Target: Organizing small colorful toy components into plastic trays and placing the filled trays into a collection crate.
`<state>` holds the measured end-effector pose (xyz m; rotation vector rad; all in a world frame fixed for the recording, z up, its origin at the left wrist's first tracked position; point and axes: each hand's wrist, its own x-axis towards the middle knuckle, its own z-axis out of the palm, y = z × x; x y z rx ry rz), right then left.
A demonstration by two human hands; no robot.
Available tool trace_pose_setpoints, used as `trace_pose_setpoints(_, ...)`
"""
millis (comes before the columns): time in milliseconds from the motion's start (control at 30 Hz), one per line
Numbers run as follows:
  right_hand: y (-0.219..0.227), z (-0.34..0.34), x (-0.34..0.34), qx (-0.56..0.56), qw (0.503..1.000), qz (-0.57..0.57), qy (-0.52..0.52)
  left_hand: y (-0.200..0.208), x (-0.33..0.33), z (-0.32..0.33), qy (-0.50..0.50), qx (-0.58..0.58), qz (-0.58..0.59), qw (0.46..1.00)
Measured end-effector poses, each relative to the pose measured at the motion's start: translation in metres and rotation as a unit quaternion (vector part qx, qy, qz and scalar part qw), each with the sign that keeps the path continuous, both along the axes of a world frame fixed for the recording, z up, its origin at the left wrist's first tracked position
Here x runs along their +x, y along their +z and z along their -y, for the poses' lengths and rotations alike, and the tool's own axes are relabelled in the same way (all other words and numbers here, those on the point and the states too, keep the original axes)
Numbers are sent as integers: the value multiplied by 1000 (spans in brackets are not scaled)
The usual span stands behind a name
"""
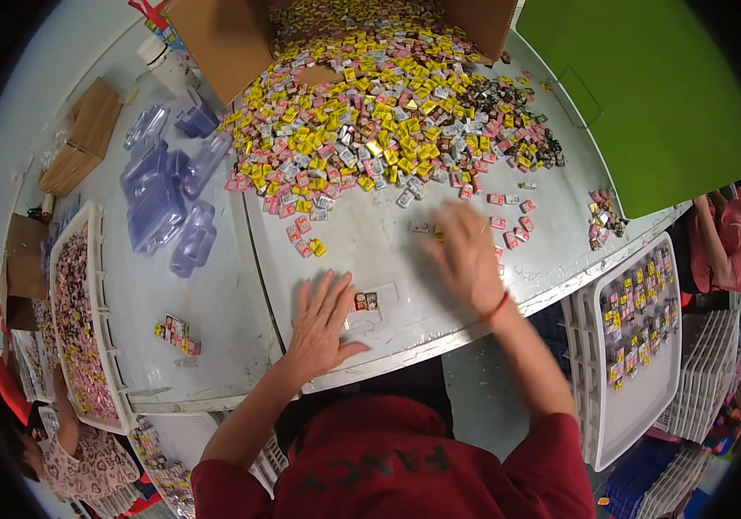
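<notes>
Yellow box [439, 233] peeks past the blurred right hand [468, 259].

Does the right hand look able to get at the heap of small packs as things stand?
Probably yes: the right hand is just short of the heap's near edge, no barrier shows between them, and the green panel is off to the right.

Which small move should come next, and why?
Probably bring a loose box with the right hand to the clear tray: that hand is near loose boxes, the left hand is beside the tray, and the tray seems to have bare space.
</notes>
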<state>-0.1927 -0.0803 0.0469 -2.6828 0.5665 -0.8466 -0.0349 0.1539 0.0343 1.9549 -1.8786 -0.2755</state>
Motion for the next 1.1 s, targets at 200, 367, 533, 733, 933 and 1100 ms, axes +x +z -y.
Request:
trace_pose_setpoints(200,-37,101,54,2,989,-59,-137,2,7,107,-45,-124,44,990)
trace_pose_setpoints(367,-37,47,39,-48,992,-104,-54,-17,25,132,-9,-141,6,990)
trace_pose_setpoints(533,-30,29,10,29,992,-108,53,-19,27,157,-3,-158,37,987)
trace_pose_setpoints(733,-17,82,-17,-24,990,-114,-73,-17,41,174,20,-189,110,976)
trace_pose_setpoints(933,-14,111,15,-32,992,-49,-111,-5,34,214,13,-227,62,972)
trace_pose_setpoints(1100,-37,118,43,-77,986,-43,-142,-15,4,244,-28,-165,46,985)
